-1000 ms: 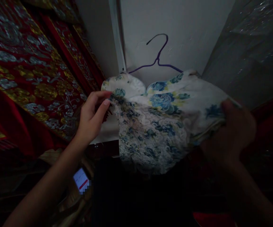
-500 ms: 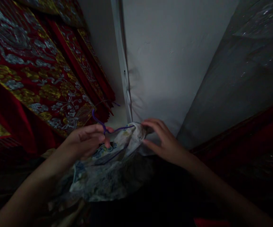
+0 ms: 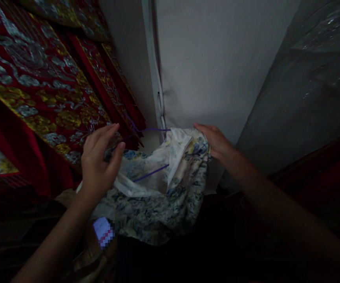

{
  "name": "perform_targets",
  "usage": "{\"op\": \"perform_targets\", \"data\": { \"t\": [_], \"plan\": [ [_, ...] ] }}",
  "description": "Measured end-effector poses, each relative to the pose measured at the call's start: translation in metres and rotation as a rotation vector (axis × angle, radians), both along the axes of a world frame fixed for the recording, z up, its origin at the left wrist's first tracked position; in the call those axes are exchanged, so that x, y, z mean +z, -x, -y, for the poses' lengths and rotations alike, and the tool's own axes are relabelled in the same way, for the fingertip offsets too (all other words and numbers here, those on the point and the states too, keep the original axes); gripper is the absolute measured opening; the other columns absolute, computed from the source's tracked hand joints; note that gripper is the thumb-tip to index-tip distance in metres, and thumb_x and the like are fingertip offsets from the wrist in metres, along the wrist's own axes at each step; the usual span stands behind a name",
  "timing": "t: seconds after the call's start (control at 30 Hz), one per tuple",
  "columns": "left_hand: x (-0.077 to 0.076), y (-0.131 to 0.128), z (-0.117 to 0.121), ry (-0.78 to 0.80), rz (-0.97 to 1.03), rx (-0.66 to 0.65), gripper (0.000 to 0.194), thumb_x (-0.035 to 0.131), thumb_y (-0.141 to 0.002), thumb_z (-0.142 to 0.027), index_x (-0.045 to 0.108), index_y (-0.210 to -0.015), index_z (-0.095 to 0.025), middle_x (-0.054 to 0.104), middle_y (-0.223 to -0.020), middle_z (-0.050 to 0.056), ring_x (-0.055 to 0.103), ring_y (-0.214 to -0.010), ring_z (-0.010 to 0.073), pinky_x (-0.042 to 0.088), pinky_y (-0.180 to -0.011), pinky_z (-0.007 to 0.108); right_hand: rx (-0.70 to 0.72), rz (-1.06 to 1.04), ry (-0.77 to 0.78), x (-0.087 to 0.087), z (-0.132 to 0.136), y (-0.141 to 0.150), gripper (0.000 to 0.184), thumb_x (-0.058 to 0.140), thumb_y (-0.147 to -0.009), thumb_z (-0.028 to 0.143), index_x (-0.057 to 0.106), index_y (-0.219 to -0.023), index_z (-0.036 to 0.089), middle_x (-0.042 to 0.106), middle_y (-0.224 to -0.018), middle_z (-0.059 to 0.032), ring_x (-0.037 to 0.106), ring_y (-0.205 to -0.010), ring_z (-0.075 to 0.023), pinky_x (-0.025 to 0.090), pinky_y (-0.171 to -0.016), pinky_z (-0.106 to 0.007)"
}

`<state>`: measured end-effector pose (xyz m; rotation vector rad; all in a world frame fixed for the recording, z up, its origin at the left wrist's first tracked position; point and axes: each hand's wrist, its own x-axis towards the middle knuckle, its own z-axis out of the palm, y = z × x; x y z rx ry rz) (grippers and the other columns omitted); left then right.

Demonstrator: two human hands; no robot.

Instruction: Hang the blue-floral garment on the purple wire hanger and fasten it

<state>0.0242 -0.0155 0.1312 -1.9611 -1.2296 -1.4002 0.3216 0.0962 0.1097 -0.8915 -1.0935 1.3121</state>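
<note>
A floral garment [image 3: 187,184] in white, blue and yellow hangs spread between my hands, its pale neckline facing up. A thin purple clothes hanger [image 3: 154,129] runs into it; one bar shows through the neck opening, and the hook points to the upper left. My right hand [image 3: 218,143] pinches the garment's right shoulder between thumb and fingers. On the other side my left hand [image 3: 99,159] is open, thumb and fingers apart, beside the left shoulder and partly covering it. Whether its palm touches the cloth is hidden.
Red cloth with gold and silver embroidery [image 3: 55,94] hangs at the left. A pale panel [image 3: 211,70] stands ahead, with clear plastic sheeting [image 3: 299,90] to its right. A small whitish label-like thing [image 3: 103,230], partly blurred, lies below my left forearm.
The bunched garment has opened out, with its neckline now visible. My right hand has moved right and up with the shoulder. My left hand has let go of the hanger and spread.
</note>
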Motion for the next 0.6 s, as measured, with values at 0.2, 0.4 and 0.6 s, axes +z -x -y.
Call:
{"op": "perform_targets", "data": {
  "t": [0.2, 0.4, 0.6],
  "plan": [
    [-0.024, -0.031, 0.013, 0.009, -0.215, -0.197, 0.038, 0.061, -0.091, -0.017, 0.065, -0.128, -0.026, 0.069, -0.095, 0.005, 0.064, -0.089, 0.0212, 0.048, -0.088, 0.038, -0.260, -0.135, -0.045, 0.041, -0.046, -0.021, 0.033, 0.053, -0.095, 0.020, 0.054, -0.062, 0.020, 0.054, -0.050, 0.0013, 0.064, -0.058, -0.0142, 0.053, -0.063, -0.027],
    [-0.101, -0.065, -0.012, 0.775, -0.057, -0.323, 0.063, 0.050, -0.100, -0.030, 0.026, -0.158, -0.026, 0.070, -0.091, 0.000, 0.064, -0.067, 0.0157, 0.048, -0.068, 0.028, -0.241, -0.128, -0.030, -0.008, -0.029, -0.049, 0.026, 0.056, -0.092, 0.034, 0.056, -0.069, 0.023, 0.064, -0.064, -0.0042, 0.069, -0.072, -0.0205, 0.056, -0.069, -0.035],
    [-0.163, -0.080, -0.028, 0.870, -0.081, -0.235, 0.026, 0.047, -0.101, -0.033, 0.060, -0.119, -0.020, 0.069, -0.094, 0.007, 0.067, -0.082, 0.0223, 0.048, -0.073, 0.030, -0.343, -0.113, 0.011, -0.046, -0.032, -0.052, 0.025, 0.062, -0.086, 0.043, 0.058, -0.072, 0.023, 0.065, -0.067, -0.0061, 0.070, -0.079, -0.0251, 0.058, -0.066, -0.037]
  ]
}}
